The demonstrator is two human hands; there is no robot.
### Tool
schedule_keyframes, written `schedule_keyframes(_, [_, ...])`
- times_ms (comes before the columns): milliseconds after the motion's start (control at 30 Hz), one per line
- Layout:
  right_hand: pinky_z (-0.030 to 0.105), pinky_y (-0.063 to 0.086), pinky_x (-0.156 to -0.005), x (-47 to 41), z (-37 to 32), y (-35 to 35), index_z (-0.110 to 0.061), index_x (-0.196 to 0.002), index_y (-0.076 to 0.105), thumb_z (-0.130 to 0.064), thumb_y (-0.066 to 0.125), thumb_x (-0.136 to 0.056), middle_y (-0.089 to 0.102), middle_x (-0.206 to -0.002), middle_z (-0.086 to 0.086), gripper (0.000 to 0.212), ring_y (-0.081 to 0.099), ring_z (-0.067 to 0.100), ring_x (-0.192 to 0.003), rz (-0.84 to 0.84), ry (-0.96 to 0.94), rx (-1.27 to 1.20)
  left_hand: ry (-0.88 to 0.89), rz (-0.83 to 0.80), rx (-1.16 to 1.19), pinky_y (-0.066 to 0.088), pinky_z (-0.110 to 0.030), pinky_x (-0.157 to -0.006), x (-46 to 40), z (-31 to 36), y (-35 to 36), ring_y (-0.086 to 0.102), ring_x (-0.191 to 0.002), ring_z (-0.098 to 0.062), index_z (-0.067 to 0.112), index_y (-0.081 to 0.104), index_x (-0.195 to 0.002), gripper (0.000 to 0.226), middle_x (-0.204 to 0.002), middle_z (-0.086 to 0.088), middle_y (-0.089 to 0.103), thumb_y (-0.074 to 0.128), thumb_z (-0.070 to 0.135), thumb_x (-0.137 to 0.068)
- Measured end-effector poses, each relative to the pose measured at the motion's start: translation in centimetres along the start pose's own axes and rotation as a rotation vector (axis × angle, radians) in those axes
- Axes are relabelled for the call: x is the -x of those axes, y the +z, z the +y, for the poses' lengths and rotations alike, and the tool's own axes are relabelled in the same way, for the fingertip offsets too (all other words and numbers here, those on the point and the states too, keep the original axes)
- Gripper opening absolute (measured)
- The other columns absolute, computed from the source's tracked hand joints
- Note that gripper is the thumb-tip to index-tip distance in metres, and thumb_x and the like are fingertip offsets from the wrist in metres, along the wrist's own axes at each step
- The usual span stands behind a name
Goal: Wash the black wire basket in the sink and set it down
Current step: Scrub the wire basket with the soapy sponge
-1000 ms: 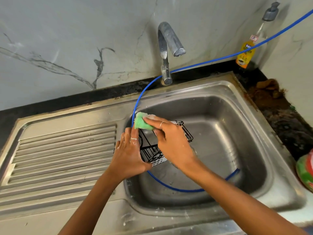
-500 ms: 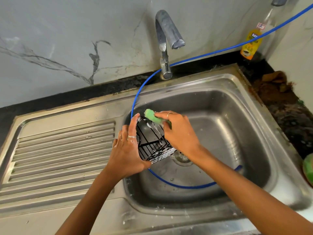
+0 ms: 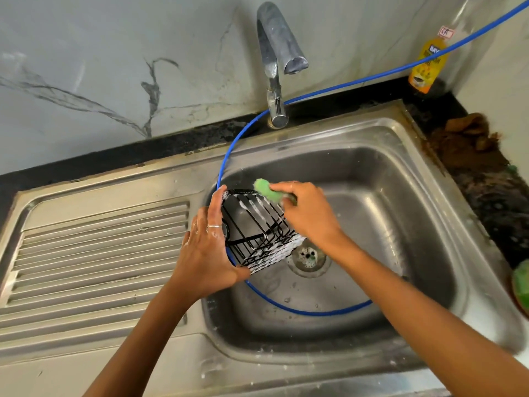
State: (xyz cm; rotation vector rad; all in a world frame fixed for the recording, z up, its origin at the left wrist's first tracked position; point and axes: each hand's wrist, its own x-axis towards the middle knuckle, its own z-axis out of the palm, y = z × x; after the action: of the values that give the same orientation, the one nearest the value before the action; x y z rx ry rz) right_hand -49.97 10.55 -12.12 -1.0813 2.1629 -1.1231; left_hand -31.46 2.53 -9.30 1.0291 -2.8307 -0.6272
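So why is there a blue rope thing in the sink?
That thin blue hose is odd: it comes along the wall, dips past the steel tap and loops across the steel sink bottom.

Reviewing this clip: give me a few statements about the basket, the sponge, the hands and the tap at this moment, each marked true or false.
1. The left hand holds the black wire basket over the sink. True.
2. The right hand is empty. False: it grips a green sponge against the basket's top edge.
3. Soap foam clings to the basket's wires. True.
4. Water streams from the tap. False: no water shows at its spout.
5. The blue hose lies on the ribbed drainboard. False: it loops through the sink basin.
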Motion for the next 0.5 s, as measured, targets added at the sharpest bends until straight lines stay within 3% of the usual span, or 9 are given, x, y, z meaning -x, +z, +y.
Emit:
schedule_keyframes(67, [0.007,0.043,-0.085,0.8,-0.5,0.5,-0.014,-0.119,0.065,0.007,0.049,-0.087,0.063,-0.125,0.002,0.041,0.063,0.002,-0.086,0.033,-0.087,-0.018,0.006,-0.003,-0.002,0.012,-0.029,-0.109,0.0,0.1,0.0,0.032,-0.136,-0.027,0.034,-0.011,-0.149,0.143,-0.148,-0.007,0.033,0.089,0.042,-0.048])
schedule_keyframes(133, [0.006,0.033,-0.096,0.0,1.2,0.4,-0.008,-0.12,0.063,0.008,0.049,-0.088,0.063,-0.125,0.007,0.038,0.062,0.015,-0.107,0.051,-0.054,0.042,0.01,-0.01,-0.01,0.011,-0.028,-0.109,0.1,0.1,0.0,0.033,-0.136,-0.027,0.033,-0.011,-0.15,0.143,-0.148,-0.006,0.033,0.089,0.043,-0.048])
schedule_keyframes(267, [0.027,0.045,-0.091,-2.1,5.4,-0.7,-0.005,-0.118,0.065,0.006,0.047,-0.087,0.068,-0.114,0.016,0.038,0.064,0.029,-0.102,0.042,0.233,0.122,0.009,-0.009,-0.021,0.025,-0.035,-0.109,0.3,0.8,-0.2,0.034,-0.126,-0.026,0.039,-0.011,-0.148,0.143,-0.136,-0.007,0.038,0.091,0.037,-0.047])
schedule_keyframes(333, [0.032,0.046,-0.092,-2.2,5.9,-0.7,-0.006,-0.116,0.066,0.008,0.046,-0.084,0.068,-0.112,0.016,0.041,0.064,0.032,-0.103,0.054,0.281,0.12,0.027,-0.009,-0.054,0.031,-0.04,-0.108,0.3,1.2,-0.2,0.038,-0.121,-0.026,0.041,-0.012,-0.146,0.143,-0.129,-0.006,0.039,0.091,0.034,-0.047])
schedule_keyframes(433, [0.03,0.046,-0.093,-0.7,3.8,-0.7,-0.013,-0.121,0.064,0.006,0.048,-0.086,0.067,-0.118,0.011,0.043,0.062,0.027,-0.104,0.037,0.266,0.169,0.043,-0.005,-0.075,0.032,-0.041,-0.108,-0.1,1.2,-0.2,0.039,-0.123,-0.026,0.041,-0.013,-0.146,0.143,-0.132,-0.008,0.039,0.09,0.036,-0.048])
schedule_keyframes(500, [0.02,0.052,-0.073,1.5,2.0,-1.0,-0.018,-0.123,0.062,0.005,0.049,-0.088,0.065,-0.121,0.007,0.044,0.065,0.02,-0.081,0.001,0.199,0.142,0.025,-0.001,-0.037,0.032,-0.04,-0.107,-0.2,0.9,-0.2,0.039,-0.124,-0.026,0.042,-0.011,-0.146,0.14,-0.136,-0.008,0.038,0.089,0.037,-0.047])
